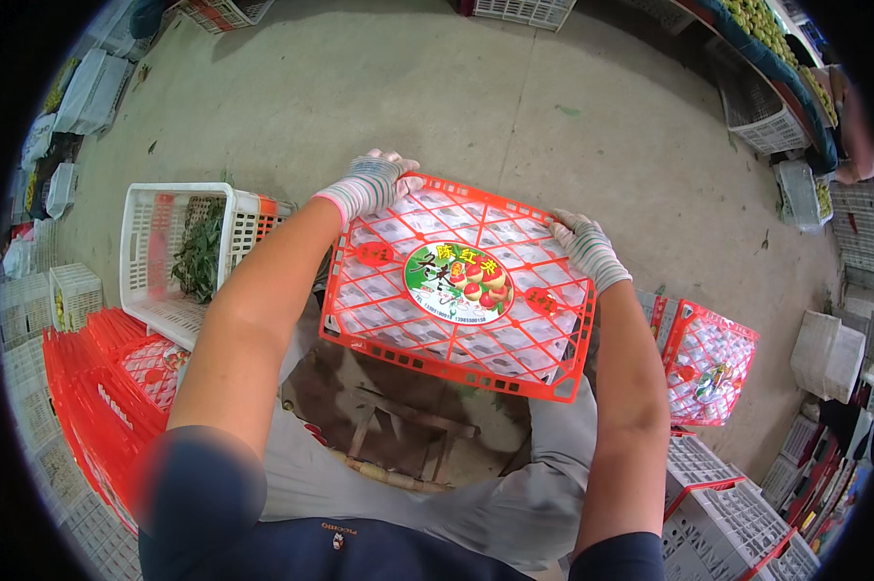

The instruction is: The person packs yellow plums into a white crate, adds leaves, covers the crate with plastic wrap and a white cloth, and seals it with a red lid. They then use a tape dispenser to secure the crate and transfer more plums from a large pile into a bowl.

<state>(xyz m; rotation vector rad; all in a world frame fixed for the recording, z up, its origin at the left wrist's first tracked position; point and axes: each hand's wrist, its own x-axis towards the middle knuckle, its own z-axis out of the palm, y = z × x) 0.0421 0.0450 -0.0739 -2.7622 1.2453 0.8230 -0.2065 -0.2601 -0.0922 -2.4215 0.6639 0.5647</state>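
Both gloved hands grip a red plastic lattice lid [451, 348], raised in front of me and slightly tilted. Its middle carries an oval label [460, 283] with printed fruit and writing. White patterned material shows through the lattice; whether it belongs to a crate underneath is hidden. My left hand [375, 181], in a white glove with green stripes, holds the far left corner. At the far right corner is my right hand [586, 243], gloved alike, fingers over the rim. Below the lid, between my knees, a wooden stool or frame [401, 428] is partly visible.
To the left, a white plastic crate [136, 254] lies on its side with green leaves [201, 250] inside. Red lattice lids [88, 378] are piled nearer me. On my right stand a red-lidded crate [709, 370] and stacked grey-white crates [734, 516]. Fruit [760, 29] lies top right.
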